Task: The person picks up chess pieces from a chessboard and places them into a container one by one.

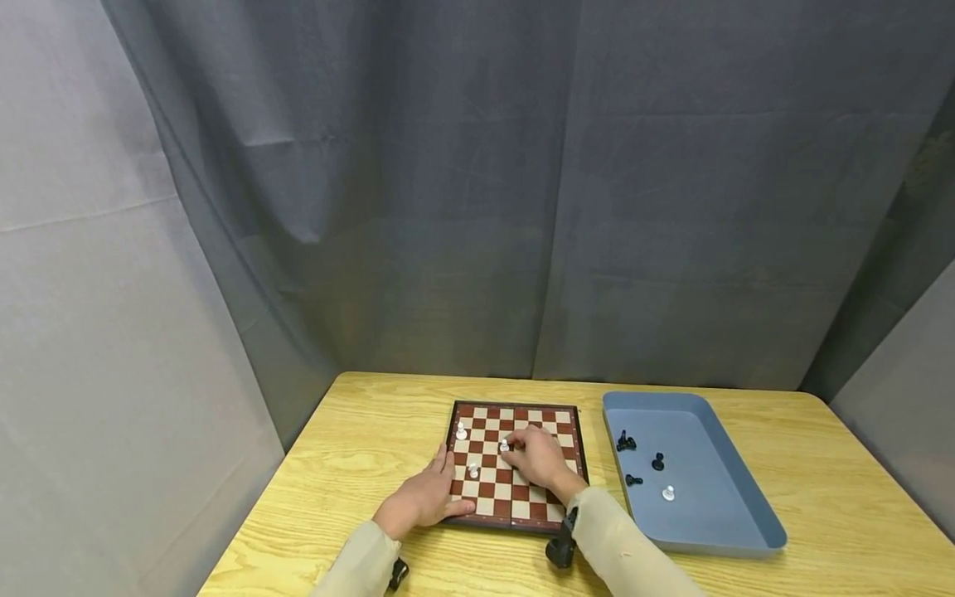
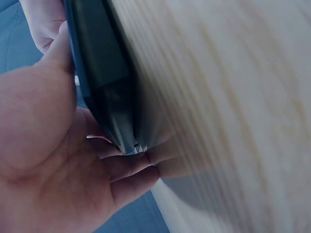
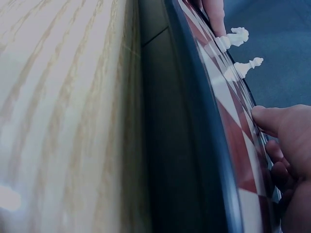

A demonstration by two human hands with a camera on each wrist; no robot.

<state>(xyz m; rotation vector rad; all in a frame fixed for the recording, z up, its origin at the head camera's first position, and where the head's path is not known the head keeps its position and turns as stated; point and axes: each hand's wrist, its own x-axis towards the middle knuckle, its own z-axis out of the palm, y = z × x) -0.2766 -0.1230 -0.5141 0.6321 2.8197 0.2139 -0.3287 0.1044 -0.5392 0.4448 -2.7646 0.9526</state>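
A red-and-white chessboard (image 1: 488,504) with a dark rim lies on the table. My left hand (image 1: 429,493) rests at its near left corner, fingers extended along the left side and thumb over the front edge. The left wrist view shows that palm (image 2: 58,160) beside the board's dark side (image 2: 102,53). Over the board's middle, my right hand (image 1: 539,456) pinches a small white chess piece (image 1: 504,444) between thumb and fingertips. A white pawn (image 1: 461,431) and a white knight (image 3: 237,37) stand on the left half. In the right wrist view the pinched piece is hidden behind the thumb (image 3: 272,119).
Right of the board sits a blue-grey tray (image 1: 716,531). It holds several black chess pieces (image 1: 658,462) and a white piece (image 1: 668,493). Wood-grain table (image 1: 358,423) surrounds both, and a grey curtain (image 1: 448,207) hangs behind.
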